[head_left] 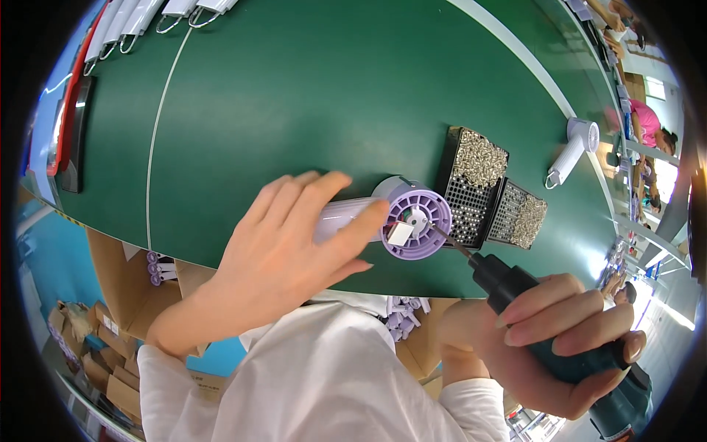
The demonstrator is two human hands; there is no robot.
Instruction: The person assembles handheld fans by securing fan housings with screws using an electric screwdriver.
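Rests left hand [276, 239], fingers spread and unclenched, across a lilac-and-white plastic handheld device [417, 200] near the edge of a smooth green tabletop [294, 96], perhaps steadying it; grasps a black-and-teal power screwdriver [508, 282] in right hand [552, 318], apparently slanted for reaching inside the open round head [431, 249].

Open cardboard boxes [124, 394] stood at lower left. White, wire-looped parts [141, 16] lay in a row at upper left.

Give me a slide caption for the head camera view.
Left hand over a lilac handheld device, right hand aiming a power screwdriver at its open end.
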